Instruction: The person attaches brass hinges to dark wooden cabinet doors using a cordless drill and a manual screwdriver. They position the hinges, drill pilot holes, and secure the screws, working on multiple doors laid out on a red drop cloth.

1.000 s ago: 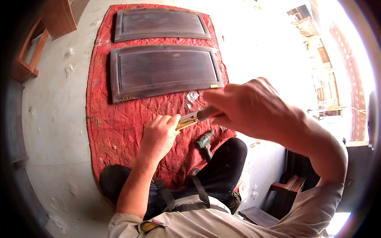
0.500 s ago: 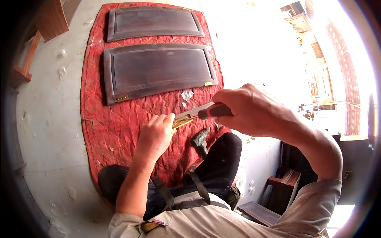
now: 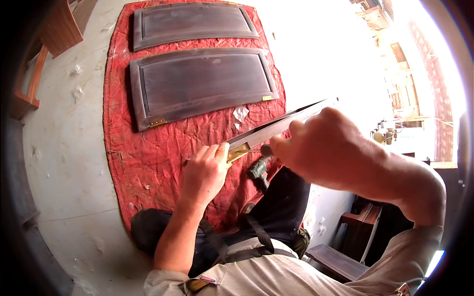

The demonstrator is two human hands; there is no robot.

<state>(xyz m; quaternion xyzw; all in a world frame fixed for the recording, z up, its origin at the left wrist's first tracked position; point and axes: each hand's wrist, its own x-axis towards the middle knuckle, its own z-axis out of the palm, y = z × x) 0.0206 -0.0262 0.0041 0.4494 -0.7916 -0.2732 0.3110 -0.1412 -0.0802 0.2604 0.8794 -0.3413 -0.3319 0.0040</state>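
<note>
As we look down from head height, we see two bare hands at work above a red quilted cloth [image 3: 163, 167] spread on a pale floor [image 3: 64, 172]. Our left hand [image 3: 205, 170] is closed on the near end of a long wooden panel [image 3: 279, 128], seen nearly edge-on and slanting up to the right, its fingertips against a brass hinge [image 3: 238, 153]. That hinge sits on the panel's edge, between our hands. Our right hand [image 3: 321, 148], slightly blurred, grips the dark handle of a screwdriver [image 3: 266, 150], whose shaft points left toward the hinge; we cannot tell whether the tip touches a screw. Just below lies a green-and-black power drill [image 3: 257, 170], near our knee. Beyond our hands, two dark panelled doors [image 3: 205, 81] lie flat on the cloth, one behind the other, the nearer with brass hinges at both near corners. Close to it rests a white scrap [image 3: 240, 114].
</note>
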